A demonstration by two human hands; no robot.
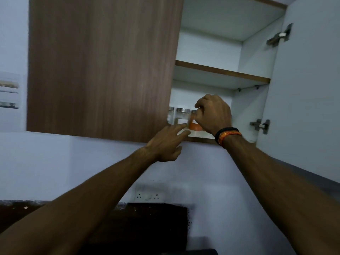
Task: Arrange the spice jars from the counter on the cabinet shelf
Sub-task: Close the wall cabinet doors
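Note:
My right hand [214, 115] reaches into the open wall cabinet and grips a clear spice jar [194, 124] with orange powder, standing on the bottom shelf [199, 138]. To its left stand two more glass jars with metal lids, one [182, 116] in full view and one [170, 115] half hidden behind the closed door. My left hand [168, 143] is raised just below the shelf edge, its fingers stretched toward the jars and holding nothing. The orange jar's lid is mostly hidden by my fingers.
The closed wood-grain cabinet door [103, 67] is on the left and the open door [305, 85] with hinges stands at the right. An upper shelf [222, 71] sits above. A wall socket [148, 196] and a dark counter [139, 227] lie below.

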